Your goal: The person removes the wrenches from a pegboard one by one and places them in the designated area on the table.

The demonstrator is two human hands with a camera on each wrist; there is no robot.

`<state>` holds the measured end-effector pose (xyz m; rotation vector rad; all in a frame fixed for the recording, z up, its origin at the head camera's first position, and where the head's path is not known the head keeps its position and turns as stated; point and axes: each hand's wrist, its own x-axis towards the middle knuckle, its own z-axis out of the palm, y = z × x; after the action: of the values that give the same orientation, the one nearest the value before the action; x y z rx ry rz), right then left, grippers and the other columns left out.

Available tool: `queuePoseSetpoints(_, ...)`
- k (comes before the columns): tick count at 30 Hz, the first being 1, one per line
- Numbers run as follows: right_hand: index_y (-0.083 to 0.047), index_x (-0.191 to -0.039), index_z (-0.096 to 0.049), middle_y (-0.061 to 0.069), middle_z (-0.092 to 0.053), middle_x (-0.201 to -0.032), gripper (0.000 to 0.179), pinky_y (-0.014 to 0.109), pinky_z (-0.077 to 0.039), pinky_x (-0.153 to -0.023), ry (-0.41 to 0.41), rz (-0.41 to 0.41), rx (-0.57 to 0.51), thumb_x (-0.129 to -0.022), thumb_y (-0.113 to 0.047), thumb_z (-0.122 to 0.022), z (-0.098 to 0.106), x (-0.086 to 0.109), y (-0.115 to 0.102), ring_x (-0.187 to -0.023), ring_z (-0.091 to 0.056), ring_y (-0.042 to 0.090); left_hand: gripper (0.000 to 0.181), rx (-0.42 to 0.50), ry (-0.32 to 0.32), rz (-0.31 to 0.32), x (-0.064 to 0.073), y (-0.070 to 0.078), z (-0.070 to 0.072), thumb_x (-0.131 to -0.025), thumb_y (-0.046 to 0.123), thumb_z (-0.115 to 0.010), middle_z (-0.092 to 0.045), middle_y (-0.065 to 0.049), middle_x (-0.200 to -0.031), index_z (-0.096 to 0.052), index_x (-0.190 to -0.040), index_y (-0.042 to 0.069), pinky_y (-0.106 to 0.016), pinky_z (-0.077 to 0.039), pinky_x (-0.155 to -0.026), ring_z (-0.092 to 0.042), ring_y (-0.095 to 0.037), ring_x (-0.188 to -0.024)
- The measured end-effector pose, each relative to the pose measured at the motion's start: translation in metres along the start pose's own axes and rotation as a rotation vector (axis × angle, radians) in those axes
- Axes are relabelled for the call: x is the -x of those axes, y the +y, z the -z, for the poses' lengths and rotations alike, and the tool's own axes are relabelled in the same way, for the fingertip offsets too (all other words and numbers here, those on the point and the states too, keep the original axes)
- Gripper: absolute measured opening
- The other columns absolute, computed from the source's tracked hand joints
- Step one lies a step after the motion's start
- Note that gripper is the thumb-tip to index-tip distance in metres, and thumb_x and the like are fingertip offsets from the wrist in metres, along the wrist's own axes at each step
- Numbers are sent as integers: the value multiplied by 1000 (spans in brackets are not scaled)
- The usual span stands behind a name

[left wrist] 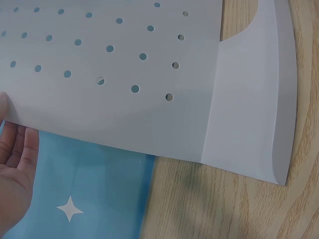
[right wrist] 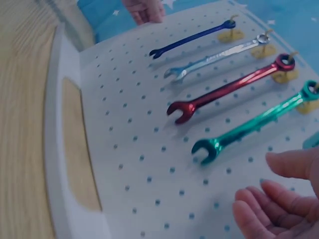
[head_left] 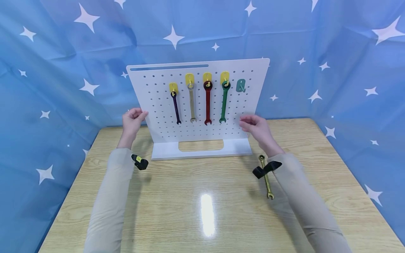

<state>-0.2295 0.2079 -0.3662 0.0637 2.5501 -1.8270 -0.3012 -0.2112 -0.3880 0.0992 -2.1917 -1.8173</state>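
Note:
A white pegboard stands on its flat base. My left hand pinches its left edge, thumb on the front and fingers behind. Four wrenches hang from yellow hooks: a dark blue wrench, a silver wrench, a red wrench and a green wrench. By the board's right edge is my right hand, below the green wrench in the head view, thumb and loosely bent fingers apart with nothing between them. A green hook above it carries no wrench.
A gold-coloured wrench lies on the wooden table, partly behind the right wrist's black camera mount. A blue cloth with white stars hangs behind the board and along both sides.

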Motion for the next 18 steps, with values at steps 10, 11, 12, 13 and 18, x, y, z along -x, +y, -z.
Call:
queuePoseSetpoints(10,-6,-126,-56,7,-56,-120,38,33,-45,-92,2,31,-98,-92,-21,-62,-24,-17,-25,-105,-54,16,26,-13,-8,2,-1,1,0,-87,19,-68,-61,10,-74,-65,-100,-4,-22,-48,-72,-56,-6,-73)
queuePoseSetpoints(11,-6,-125,-57,7,-56,-120,37,32,-45,-92,-1,30,-119,-92,-21,-62,-26,-19,-26,-105,-54,16,26,-4,-12,3,-1,1,0,-87,18,-68,-61,10,-74,-65,-99,-4,-22,-48,-73,-56,-6,-73)
queuePoseSetpoints(12,-6,-125,-57,7,-56,-120,37,32,-45,-92,-1,30,-134,-92,-21,-62,-28,-20,-26,-106,-54,16,25,4,-14,2,-1,1,1,-87,18,-69,-62,10,-74,-65,-99,-3,-23,-48,-73,-56,-6,-73)
queuePoseSetpoints(13,-6,-125,-57,7,-56,-121,37,32,-45,-93,-2,30,-149,-92,-22,-62,-29,-21,-26,-106,-53,16,25,9,-16,2,-1,1,1,-87,18,-69,-62,10,-74,-65,-99,-3,-23,-49,-73,-56,-6,-72)
queuePoseSetpoints(18,-6,-125,-57,8,-56,-121,37,32,-45,-94,-3,40,-190,-92,-23,-62,-36,-27,-27,-106,-53,16,25,13,-11,0,-1,0,1,-86,17,-69,-62,10,-73,-65,-98,-4,-23,-49,-73,-57,-6,-72)
